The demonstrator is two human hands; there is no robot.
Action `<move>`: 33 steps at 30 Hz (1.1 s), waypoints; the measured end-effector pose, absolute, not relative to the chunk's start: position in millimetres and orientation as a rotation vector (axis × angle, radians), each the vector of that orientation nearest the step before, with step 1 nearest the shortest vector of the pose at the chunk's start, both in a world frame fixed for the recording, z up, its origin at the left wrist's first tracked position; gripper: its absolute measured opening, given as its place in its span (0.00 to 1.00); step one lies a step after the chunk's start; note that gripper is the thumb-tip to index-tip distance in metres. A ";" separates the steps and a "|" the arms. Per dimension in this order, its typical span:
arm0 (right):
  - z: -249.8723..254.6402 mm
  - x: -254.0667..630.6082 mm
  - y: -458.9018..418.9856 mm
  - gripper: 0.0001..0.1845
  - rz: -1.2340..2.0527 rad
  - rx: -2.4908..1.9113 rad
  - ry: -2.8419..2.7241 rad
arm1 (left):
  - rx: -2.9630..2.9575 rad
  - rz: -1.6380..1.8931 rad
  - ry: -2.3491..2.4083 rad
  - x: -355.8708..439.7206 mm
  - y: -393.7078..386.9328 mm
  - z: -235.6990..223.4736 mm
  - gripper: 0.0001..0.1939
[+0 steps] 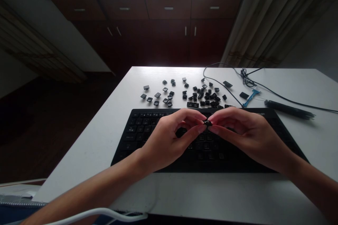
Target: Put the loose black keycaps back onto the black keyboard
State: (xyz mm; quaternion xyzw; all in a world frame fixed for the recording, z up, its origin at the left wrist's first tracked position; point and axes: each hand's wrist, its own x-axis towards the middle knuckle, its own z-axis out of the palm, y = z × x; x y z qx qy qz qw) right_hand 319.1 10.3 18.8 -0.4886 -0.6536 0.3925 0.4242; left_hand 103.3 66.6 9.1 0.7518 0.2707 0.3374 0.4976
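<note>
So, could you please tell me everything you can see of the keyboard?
The keyboard is black, wide and plastic-looking, lying flat on the white table. Keycaps sit at its left end; some central positions look bare. The left hand and right hand pinch a small black piece above it, hiding parts; whether they touch it is unclear.

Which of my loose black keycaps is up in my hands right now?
The small black plastic keycap pinched between your left hand and right hand, above the long black keyboard; the other loose keycaps lie beyond on the white table.
</note>
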 end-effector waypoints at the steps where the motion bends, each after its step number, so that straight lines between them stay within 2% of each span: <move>1: 19.2 319.1 10.1 0.12 0.978 -1.213 -1.667 | 1.796 0.830 0.662 103.4 66.5 9.1 0.09; 6: 19.8 317.9 8.8 0.11 0.874 -1.237 -1.704 | 1.736 0.859 0.687 103.5 66.6 9.8 0.06; 13: 18.3 317.1 7.7 0.11 0.620 -1.280 -1.761 | 1.753 0.845 0.680 103.1 65.7 10.8 0.09; 16: 18.1 317.7 7.3 0.12 0.619 -1.272 -1.766 | 1.746 0.852 0.659 102.9 65.9 10.7 0.09; 20: 18.3 318.1 8.3 0.18 0.637 -1.270 -1.777 | 1.752 0.852 0.632 102.3 66.5 10.3 0.09; 26: 16.8 318.8 8.6 0.12 0.650 -1.269 -1.742 | 1.750 0.887 0.594 102.0 64.3 11.3 0.10; 33: 17.3 320.6 5.1 0.13 0.538 -1.324 -1.696 | 1.796 0.848 0.576 102.2 63.8 12.1 0.11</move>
